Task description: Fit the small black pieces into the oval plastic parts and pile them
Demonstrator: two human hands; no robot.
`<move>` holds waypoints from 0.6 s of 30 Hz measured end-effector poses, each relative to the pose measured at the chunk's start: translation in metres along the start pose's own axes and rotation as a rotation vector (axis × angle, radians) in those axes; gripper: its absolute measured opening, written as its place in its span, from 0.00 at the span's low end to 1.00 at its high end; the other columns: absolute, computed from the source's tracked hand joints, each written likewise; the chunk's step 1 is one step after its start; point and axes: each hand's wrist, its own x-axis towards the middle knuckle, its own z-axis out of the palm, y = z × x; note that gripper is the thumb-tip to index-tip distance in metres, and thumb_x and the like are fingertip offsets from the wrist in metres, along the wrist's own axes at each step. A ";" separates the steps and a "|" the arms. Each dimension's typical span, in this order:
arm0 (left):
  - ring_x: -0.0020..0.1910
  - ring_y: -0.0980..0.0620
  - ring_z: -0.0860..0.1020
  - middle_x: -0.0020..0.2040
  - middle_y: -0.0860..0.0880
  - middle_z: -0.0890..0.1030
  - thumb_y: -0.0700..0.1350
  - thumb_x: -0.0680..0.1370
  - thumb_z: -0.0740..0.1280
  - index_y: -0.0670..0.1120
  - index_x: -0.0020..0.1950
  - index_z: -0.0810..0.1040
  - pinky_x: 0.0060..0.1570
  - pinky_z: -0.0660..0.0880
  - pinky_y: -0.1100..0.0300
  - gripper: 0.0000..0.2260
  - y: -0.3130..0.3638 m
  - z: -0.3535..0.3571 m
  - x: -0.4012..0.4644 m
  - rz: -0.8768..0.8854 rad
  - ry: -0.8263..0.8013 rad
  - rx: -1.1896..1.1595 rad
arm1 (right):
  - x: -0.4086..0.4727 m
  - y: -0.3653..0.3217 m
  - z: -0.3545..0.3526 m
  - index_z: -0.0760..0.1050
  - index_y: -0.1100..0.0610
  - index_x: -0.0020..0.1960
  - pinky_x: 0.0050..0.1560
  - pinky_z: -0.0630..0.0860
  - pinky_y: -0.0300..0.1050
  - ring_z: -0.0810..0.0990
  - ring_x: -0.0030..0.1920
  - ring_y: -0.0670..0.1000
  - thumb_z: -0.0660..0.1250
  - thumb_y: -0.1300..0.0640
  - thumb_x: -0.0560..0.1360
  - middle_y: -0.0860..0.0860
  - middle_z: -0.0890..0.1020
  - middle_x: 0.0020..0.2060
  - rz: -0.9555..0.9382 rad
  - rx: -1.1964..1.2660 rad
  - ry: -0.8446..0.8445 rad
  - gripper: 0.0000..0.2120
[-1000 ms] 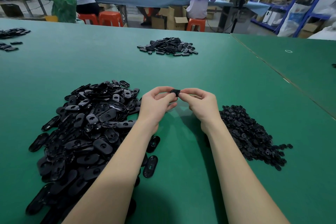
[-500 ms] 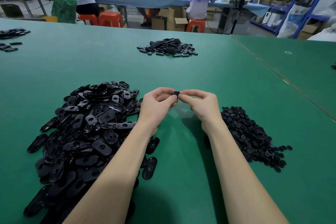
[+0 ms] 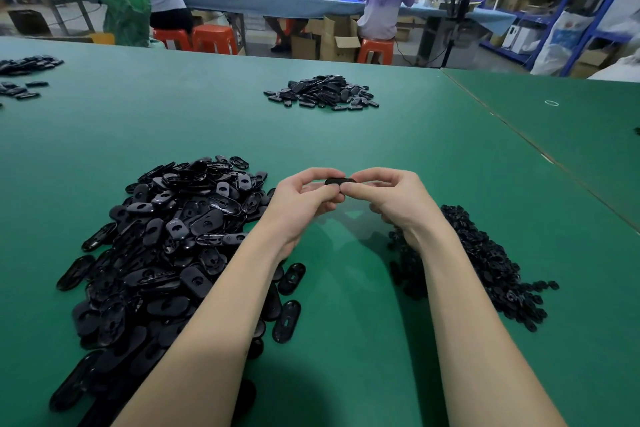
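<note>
Fitting step in hand: both hands are working one black oval plastic part (image 3: 340,181) in mid-air above the green felt surface (image 3: 346,135).

The left hand (image 3: 304,199) and the right hand (image 3: 391,199) are meeting at the fingertips, each pinching one end of the oval part, which is lying level between them, thumbs underneath and forefingers curled over the top. Whether the small black piece is already seated I cannot tell; it is hidden by the fingers. By my judgement the next move is calling for a firm press, then a reach forward to the far pile of finished ovals (image 3: 322,93). The big heap of unfitted oval parts (image 3: 166,239) is lying just left of the arms, the heap of small black pieces (image 3: 491,260) just right.
</note>
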 end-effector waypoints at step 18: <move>0.40 0.53 0.84 0.43 0.43 0.86 0.33 0.76 0.72 0.43 0.48 0.84 0.49 0.80 0.64 0.07 -0.003 0.000 -0.002 0.037 0.036 0.137 | 0.007 0.016 0.010 0.79 0.50 0.37 0.29 0.66 0.29 0.73 0.26 0.37 0.77 0.56 0.71 0.40 0.80 0.28 -0.213 -0.248 0.081 0.08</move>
